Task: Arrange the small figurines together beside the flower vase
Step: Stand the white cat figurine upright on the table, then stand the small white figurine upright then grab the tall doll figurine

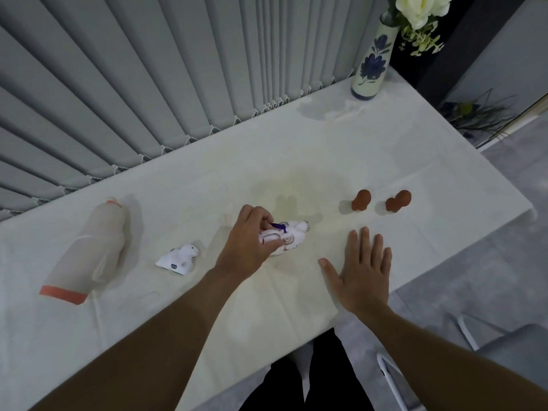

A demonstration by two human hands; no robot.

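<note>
My left hand [249,241] grips a white figurine with a purple ribbon [292,237] at the middle of the white table [207,179]. A smaller white figurine [179,258] lies to its left. Two brown figurines [361,200] [398,200] stand apart to the right. My right hand [360,268] lies flat with fingers spread on the table, below the brown pair and holding nothing. The flower vase [372,63], white with blue flowers and a white rose, stands at the far right corner, away from all the figurines.
A large pale figure with orange bands [92,253] lies on its side at the left. Grey vertical blinds [148,84] run along the table's far edge. A chair [489,360] stands at the lower right, and a plant [477,114] sits past the table's right end.
</note>
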